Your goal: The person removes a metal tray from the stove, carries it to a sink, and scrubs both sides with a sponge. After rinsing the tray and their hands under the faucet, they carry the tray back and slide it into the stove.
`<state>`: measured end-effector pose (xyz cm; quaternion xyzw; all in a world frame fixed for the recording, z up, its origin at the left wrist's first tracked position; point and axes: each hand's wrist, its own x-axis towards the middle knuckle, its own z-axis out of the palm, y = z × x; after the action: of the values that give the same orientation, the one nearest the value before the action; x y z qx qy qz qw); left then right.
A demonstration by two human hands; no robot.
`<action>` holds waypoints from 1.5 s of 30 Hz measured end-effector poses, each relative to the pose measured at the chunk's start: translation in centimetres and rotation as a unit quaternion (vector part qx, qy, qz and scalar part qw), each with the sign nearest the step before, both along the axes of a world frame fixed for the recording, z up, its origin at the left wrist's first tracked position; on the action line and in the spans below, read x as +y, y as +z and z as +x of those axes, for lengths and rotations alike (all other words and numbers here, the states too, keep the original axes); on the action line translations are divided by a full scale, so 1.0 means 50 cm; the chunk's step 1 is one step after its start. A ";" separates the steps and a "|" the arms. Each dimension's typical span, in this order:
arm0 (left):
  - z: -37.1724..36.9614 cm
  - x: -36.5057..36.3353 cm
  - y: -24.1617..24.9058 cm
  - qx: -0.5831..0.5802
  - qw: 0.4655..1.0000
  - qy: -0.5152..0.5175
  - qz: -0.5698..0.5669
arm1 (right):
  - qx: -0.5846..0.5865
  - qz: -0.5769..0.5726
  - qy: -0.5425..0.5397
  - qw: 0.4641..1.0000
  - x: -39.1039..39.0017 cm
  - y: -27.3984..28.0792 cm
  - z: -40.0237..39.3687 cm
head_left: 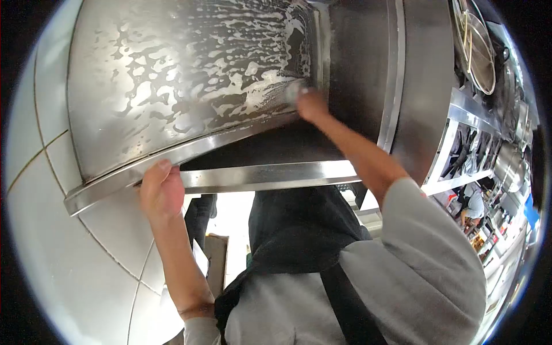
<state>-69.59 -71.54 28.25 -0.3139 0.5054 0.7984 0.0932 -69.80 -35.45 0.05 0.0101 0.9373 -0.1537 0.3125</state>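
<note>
A wide stainless steel panel (115, 98) with a raised lip sits tilted over a metal-framed opening. White suds and wet streaks (247, 72) cover much of its surface. My left hand (164, 187) is closed around the panel's near lip (195, 146), toward its left end. At the panel's right side, my right hand (312, 104) is closed and smeared by motion, pressed near the sudsy surface. A pale, blurred item (295, 90) shows at its fingers; its kind cannot be made out.
Below the panel's lip runs a steel front rail (270, 175). White tiled wall (40, 230) stands close on the left. Strainers (480, 52) hang at the far right, above a shelf (460, 184) of utensils. Another person (474, 204) is in the background at right.
</note>
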 end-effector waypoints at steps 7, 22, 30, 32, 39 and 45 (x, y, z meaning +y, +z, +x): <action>-0.031 0.059 0.043 0.019 0.999 0.046 0.000 | 0.022 -0.198 -0.190 0.961 -0.221 0.392 -0.093; -0.022 0.056 0.032 0.015 0.998 0.049 -0.023 | 0.275 -0.183 -0.085 0.940 -0.245 0.374 -0.152; -0.004 0.030 0.003 0.038 0.999 0.013 -0.009 | 0.015 0.026 -0.074 0.997 0.047 -0.078 -0.053; 0.004 0.036 0.011 0.011 0.999 0.041 -0.019 | -0.013 0.068 -0.090 0.993 0.036 -0.070 -0.076; 0.001 0.035 0.012 0.081 0.996 -0.024 0.041 | 0.163 0.031 -0.169 0.971 0.076 -0.163 -0.469; 0.028 0.014 -0.007 0.018 0.998 0.041 0.039 | 0.456 -0.195 -0.259 0.829 -0.244 0.208 -0.472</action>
<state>-68.18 -70.85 27.91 -0.3159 0.4625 0.8261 0.0630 -93.38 -47.63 10.43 0.1200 0.8872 -0.3953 -0.2056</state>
